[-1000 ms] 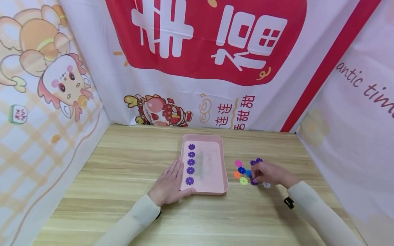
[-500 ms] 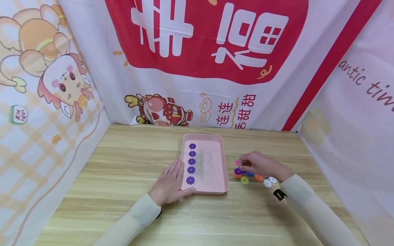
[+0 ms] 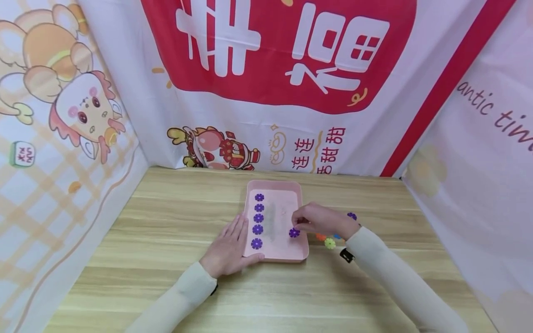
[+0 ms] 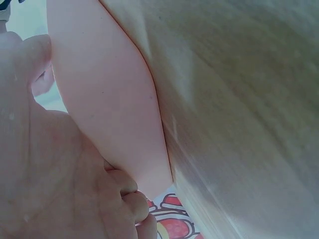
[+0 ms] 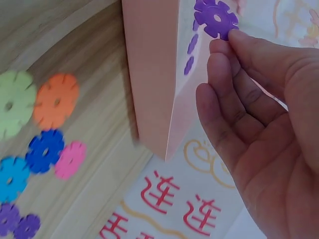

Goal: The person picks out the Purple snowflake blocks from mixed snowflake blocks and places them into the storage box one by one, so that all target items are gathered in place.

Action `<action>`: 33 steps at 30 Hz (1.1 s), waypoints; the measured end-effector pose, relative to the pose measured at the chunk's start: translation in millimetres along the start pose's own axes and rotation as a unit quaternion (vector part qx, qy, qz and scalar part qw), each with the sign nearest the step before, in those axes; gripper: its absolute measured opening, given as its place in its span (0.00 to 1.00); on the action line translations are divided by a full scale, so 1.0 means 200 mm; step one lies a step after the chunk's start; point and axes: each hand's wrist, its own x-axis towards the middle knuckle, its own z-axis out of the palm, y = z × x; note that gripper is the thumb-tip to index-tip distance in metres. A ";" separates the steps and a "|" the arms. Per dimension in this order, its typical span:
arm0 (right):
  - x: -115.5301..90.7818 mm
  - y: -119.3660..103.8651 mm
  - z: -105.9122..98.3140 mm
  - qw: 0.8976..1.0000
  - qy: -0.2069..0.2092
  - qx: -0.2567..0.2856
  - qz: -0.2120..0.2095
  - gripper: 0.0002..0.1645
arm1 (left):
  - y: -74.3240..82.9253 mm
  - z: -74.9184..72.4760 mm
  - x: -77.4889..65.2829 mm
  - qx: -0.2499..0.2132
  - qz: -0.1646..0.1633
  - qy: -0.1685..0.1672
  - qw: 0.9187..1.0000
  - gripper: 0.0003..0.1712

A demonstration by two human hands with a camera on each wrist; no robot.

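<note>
Over the right side of the shallow pink plastic tray [image 3: 287,247], the right hand [image 3: 320,219] pinched a purple, notched plastic disc [image 3: 294,233]. The left hand [image 3: 228,249] rested straight fingers against the tray's left wall, near five matching discs [image 3: 258,218] inside. Right of the tray, the right wrist view showed a dark blue disc [image 5: 39,155] and a pink disc [image 5: 66,165], hidden in the head view.
</note>
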 end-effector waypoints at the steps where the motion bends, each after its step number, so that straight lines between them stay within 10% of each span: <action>1: 0.02 0.00 0.01 1.000 -0.002 -0.004 -0.004 0.09 | 0.00 0.00 0.00 -0.002 0.001 0.002 1.000 0.63; 33: 0.18 -0.03 0.18 0.990 -0.090 -0.060 0.094 0.09 | -0.05 0.08 0.03 0.018 -0.006 0.012 1.000 0.66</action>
